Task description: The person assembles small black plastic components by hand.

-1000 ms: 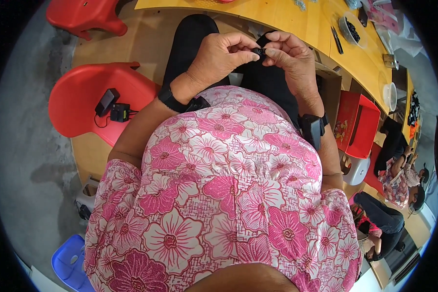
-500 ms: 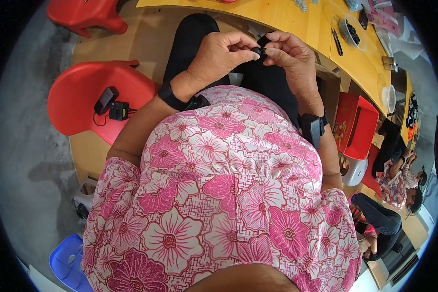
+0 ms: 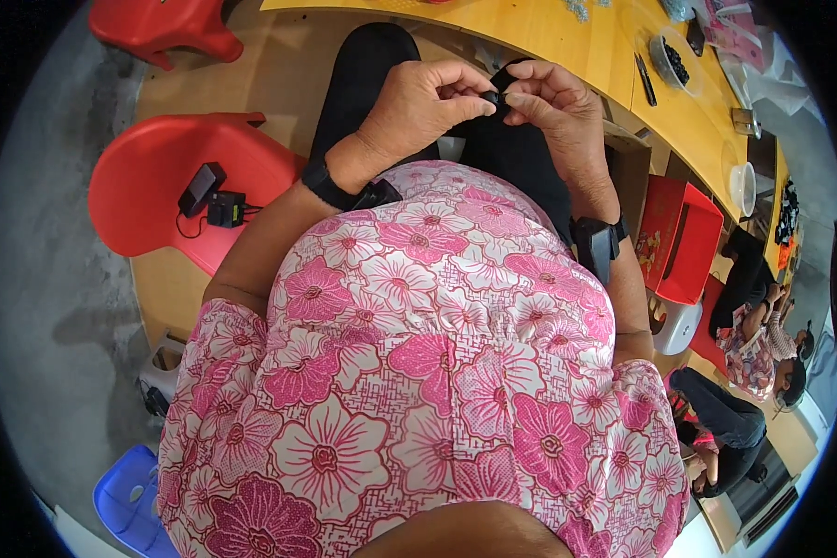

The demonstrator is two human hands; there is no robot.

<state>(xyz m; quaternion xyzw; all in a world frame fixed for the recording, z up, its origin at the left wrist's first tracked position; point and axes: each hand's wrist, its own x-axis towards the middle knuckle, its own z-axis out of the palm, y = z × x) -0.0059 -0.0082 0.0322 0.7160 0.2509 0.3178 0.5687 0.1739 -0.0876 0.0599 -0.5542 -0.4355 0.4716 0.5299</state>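
Observation:
Above my lap, my left hand [image 3: 425, 104] and my right hand [image 3: 556, 110] meet fingertip to fingertip. Between them is a small black piece [image 3: 494, 97], too small for me to tell its kind. Thumb and forefinger of my left hand pinch one side of it. On the other side, my right thumb and forefinger press together at its end, with the other right fingers curled above. The black trousers behind the piece make its outline hard to see.
A yellow table [image 3: 567, 42] curves along the far side, holding a clear bowl of small black pieces [image 3: 671, 61] and a black pen-like tool [image 3: 644, 80]. A red chair [image 3: 139, 177] with black devices stands left. A red box [image 3: 684, 242] is at right; other people sit beyond it.
Both hands stay in nearly the same place. The small black piece has turned slightly between the fingertips.

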